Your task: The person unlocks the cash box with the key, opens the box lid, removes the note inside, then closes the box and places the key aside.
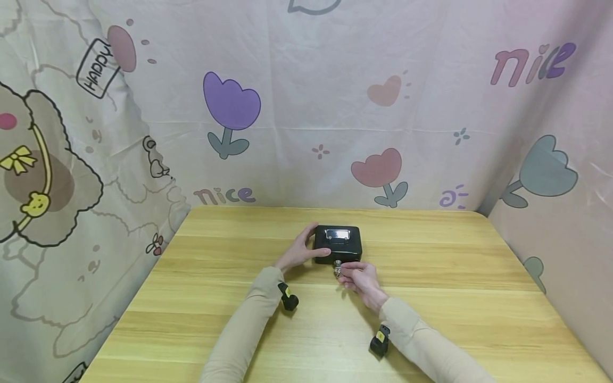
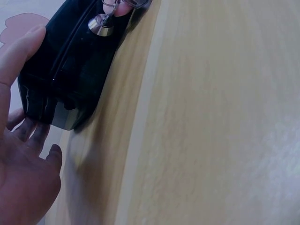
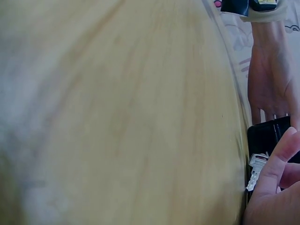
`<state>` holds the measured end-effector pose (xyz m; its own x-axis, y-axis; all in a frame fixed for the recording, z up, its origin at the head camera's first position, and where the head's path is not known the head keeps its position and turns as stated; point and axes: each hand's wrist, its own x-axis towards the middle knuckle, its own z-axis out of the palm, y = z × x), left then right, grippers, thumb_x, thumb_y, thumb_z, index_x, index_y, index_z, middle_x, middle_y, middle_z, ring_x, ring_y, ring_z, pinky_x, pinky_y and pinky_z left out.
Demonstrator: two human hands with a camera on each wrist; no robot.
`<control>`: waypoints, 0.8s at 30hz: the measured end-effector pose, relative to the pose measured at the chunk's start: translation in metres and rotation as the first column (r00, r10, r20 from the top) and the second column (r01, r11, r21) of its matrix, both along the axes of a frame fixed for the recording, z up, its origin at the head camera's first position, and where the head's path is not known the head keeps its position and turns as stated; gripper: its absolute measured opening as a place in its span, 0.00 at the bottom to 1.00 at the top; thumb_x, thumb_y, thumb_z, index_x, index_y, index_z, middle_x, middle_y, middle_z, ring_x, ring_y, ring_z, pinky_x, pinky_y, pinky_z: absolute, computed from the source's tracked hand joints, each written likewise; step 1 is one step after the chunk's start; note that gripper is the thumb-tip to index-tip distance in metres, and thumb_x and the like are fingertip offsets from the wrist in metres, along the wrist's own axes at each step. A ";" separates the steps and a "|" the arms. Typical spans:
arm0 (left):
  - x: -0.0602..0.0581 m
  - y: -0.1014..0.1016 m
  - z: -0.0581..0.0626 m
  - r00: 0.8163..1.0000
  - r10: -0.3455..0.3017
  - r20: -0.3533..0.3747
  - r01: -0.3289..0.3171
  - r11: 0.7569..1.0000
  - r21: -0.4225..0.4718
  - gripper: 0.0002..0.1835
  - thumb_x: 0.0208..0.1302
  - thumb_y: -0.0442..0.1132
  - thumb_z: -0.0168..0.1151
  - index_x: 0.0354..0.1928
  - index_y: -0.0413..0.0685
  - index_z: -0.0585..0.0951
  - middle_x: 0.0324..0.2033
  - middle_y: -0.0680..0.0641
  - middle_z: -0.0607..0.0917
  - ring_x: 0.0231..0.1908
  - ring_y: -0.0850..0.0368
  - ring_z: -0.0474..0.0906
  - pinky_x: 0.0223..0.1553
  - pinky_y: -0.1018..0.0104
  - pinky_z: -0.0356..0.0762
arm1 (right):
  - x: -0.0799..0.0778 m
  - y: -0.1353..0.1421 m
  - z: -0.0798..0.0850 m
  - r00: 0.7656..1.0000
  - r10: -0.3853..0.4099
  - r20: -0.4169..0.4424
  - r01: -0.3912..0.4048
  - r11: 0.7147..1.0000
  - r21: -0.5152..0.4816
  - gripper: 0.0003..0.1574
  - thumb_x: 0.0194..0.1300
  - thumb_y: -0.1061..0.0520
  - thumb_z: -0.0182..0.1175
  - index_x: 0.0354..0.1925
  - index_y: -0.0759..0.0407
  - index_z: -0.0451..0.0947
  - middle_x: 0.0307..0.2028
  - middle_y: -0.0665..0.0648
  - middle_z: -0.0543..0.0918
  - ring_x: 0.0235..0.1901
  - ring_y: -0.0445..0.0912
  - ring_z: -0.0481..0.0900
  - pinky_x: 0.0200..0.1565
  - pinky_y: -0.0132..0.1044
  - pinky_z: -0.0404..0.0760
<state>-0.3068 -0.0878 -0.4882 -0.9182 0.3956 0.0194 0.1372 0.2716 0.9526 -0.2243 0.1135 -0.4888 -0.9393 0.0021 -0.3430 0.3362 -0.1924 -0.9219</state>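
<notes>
A small black cash box (image 1: 337,246) with a metal handle plate on its lid stands on the wooden table. My left hand (image 1: 301,249) grips its left end, thumb on the lid side and fingers round the far side, as the left wrist view also shows. From the front of the box a silver lock cylinder (image 2: 101,26) sticks out. At this lock my right hand (image 1: 360,279) pinches keys on a ring between thumb and fingers. One loose silver key (image 3: 256,171) hangs beside those fingers in the right wrist view. Whether a key sits inside the lock is hidden.
The wooden table (image 1: 215,319) reaches out to both sides of the box. Behind it and at the sides hangs a printed cloth (image 1: 306,106) with flowers and words. Each wrist carries a small black camera (image 1: 380,341).
</notes>
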 end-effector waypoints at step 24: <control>0.000 0.000 0.000 1.000 0.000 0.001 0.000 1.000 -0.022 0.57 0.57 0.47 0.75 0.80 0.47 0.50 0.80 0.42 0.52 0.79 0.39 0.49 0.79 0.37 0.49 | -0.005 0.020 0.017 0.968 -0.173 -0.180 0.182 0.983 0.038 0.09 0.61 0.65 0.69 0.41 0.63 0.82 0.26 0.49 0.87 0.20 0.38 0.80 0.24 0.27 0.82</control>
